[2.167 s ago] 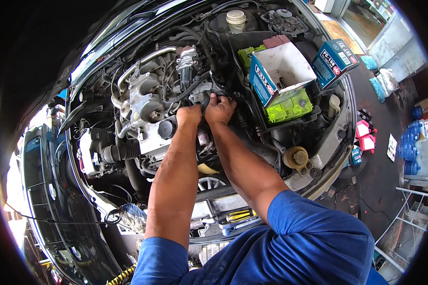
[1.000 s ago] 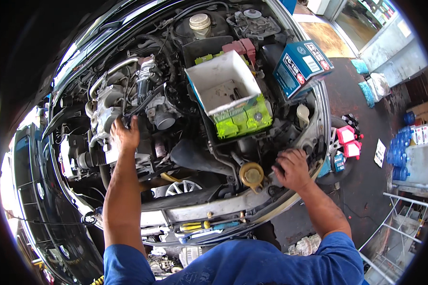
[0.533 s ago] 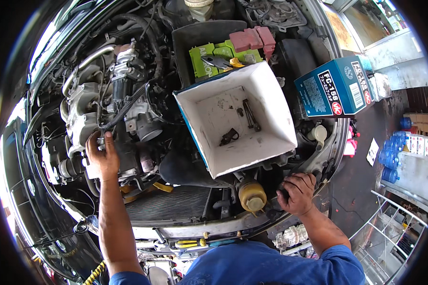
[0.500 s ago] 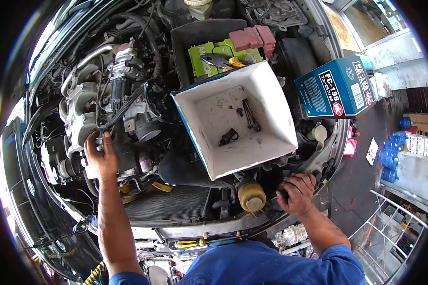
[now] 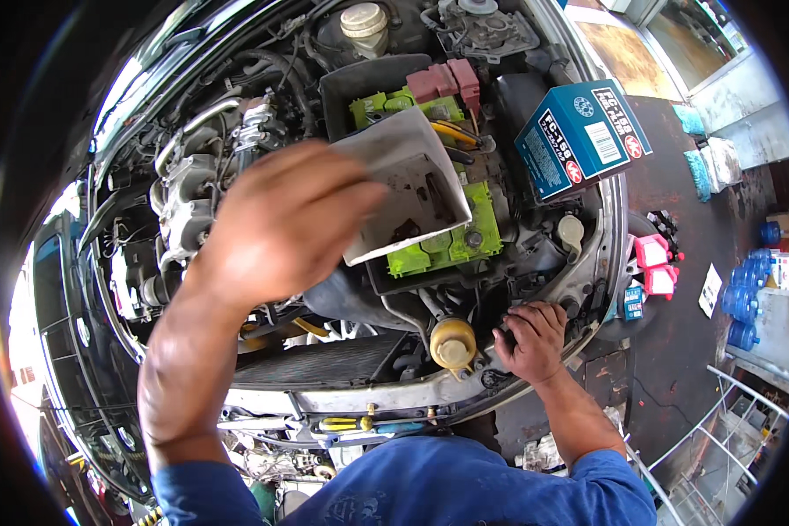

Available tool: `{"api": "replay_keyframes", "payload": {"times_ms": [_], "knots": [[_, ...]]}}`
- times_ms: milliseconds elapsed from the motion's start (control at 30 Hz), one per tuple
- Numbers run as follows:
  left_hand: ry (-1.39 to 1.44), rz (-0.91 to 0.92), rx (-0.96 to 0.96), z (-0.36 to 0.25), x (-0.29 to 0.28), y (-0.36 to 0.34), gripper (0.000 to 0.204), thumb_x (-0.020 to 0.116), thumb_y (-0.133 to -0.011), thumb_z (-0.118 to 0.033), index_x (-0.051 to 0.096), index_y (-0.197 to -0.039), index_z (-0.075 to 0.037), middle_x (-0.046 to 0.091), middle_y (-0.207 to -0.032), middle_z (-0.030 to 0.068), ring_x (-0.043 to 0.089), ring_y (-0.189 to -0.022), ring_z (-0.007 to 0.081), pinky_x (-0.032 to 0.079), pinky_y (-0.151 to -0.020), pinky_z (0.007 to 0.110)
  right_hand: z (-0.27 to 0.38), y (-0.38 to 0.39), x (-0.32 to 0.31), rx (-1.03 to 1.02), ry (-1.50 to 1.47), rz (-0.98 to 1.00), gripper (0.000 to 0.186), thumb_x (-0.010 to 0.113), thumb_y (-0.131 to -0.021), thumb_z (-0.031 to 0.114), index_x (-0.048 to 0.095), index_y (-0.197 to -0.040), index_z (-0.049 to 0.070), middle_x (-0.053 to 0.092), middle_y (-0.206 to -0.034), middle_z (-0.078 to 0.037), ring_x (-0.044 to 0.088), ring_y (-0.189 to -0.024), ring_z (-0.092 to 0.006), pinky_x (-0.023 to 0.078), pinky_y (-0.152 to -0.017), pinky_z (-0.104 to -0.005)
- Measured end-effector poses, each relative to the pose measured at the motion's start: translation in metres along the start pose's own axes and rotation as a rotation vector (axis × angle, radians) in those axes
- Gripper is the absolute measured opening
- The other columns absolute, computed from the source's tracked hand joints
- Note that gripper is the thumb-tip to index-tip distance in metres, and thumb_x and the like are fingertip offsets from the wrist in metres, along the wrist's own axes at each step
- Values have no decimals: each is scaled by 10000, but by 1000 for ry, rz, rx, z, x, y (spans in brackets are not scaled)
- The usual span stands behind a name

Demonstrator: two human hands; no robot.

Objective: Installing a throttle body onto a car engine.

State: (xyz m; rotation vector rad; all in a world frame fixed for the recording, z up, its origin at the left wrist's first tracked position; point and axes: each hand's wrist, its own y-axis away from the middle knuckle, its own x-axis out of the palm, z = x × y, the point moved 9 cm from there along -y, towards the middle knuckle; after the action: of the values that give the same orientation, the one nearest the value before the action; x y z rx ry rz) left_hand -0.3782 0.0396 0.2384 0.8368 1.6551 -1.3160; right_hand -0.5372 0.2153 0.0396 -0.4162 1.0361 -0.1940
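Note:
My left hand [image 5: 294,223], smeared by motion, is raised over the engine bay in front of the left side of an open white-lined box [image 5: 408,145]. Whether its fingers touch the box or hold anything cannot be made out. Several dark bolts [image 5: 436,197] and a small dark part [image 5: 405,230] lie inside the box, which sits over a green car battery [image 5: 482,223]. My right hand [image 5: 535,337] is closed at the car's front edge, right of a yellowed reservoir [image 5: 453,344]. What lies under its curled fingers is hidden.
The engine [image 5: 188,202] fills the left side, with the radiator [image 5: 324,368] in front. A blue filter box [image 5: 579,131] stands at the right, near a red terminal cover [image 5: 443,81]. Pliers with yellow handles [image 5: 456,134] lie behind the white box. A metal rack [image 5: 719,430] stands lower right.
My left hand has come up from the engine and moved right, toward the white box. More of the green battery shows right of the box. My right hand stays at the front edge.

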Motion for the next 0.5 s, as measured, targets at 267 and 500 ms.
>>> {"api": "replay_keyframes", "payload": {"times_ms": [267, 500], "knots": [[-204, 1141, -244, 20, 116, -17, 266, 534, -787, -116, 659, -1017, -67, 677, -951, 133, 650, -924, 300, 524, -767, 423, -1, 2, -5, -15, -28, -62, 249, 739, -632, 182, 602, -823, 101, 616, -924, -32, 572, -881, -248, 392, -829, -405], [-129, 1059, -183, 29, 164, -6, 306, 527, -813, -140, 648, -1082, -57, 648, -1091, 164, 629, -996, 313, 505, -842, 399, -2, 4, -8, -26, -25, -75, 238, 732, -641, 207, 612, -820, 106, 621, -911, -23, 582, -884, -225, 417, -806, -386]]}}
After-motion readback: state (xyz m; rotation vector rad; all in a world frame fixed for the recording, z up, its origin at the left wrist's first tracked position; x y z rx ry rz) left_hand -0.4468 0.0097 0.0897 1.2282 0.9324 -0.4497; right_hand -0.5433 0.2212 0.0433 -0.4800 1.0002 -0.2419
